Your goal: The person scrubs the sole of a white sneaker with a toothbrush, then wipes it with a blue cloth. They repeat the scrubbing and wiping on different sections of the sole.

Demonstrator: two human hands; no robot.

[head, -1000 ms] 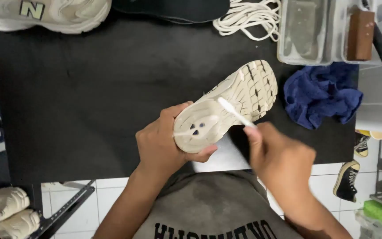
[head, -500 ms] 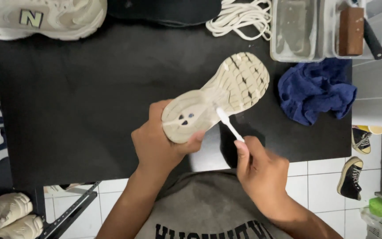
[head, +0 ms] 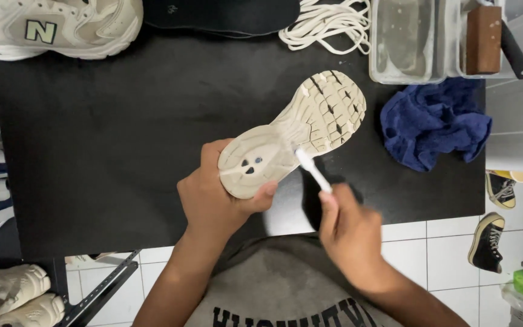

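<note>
Your left hand (head: 213,200) clamps the heel of the upturned shoe (head: 292,142) above the counter (head: 110,151), toe toward 1 o'clock. Your right hand (head: 349,233) pinches a white brush (head: 312,169), its head at the midsole: scrubbing, I judge.

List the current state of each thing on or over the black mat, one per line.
Beige sneaker: sole up, heel gripped by left hand.
White toothbrush: in right hand, head at sole's edge.
Blue cloth: crumpled.
White laces: loose, piled.
Second beige sneaker: on its side.
</note>
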